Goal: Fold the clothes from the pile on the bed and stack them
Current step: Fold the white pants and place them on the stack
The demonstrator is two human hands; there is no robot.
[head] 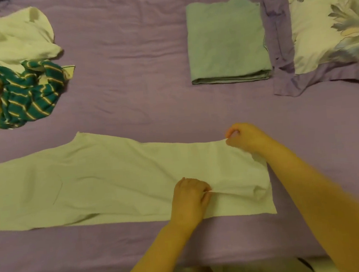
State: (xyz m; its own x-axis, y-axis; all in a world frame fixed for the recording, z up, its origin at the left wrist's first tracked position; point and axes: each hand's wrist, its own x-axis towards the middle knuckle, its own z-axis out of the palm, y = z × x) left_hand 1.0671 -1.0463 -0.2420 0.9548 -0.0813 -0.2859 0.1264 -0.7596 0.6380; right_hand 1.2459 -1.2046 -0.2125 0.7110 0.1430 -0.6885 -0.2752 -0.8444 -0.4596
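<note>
White garment (113, 179) spread flat across near side of purple bed (139, 100) | left hand (190, 197) pinches its middle fabric | right hand (242, 137) pinches its far right corner | folded green garment (227, 44) beside pillow (333, 29) | unfolded pile (18, 69) far left

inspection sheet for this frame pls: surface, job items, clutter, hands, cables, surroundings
Surface: purple bed sheet, wrinkled.
Job's things: white garment spread flat along the near edge; green folded garment at far right; unfolded pile at far left, with a white piece and a teal striped piece on top.
Clutter: nothing seen.
Hands: left hand pinches the white garment at mid-width; right hand pinches its far right corner.
Cables: nothing seen.
Surroundings: floral pillow right of the folded garment.
</note>
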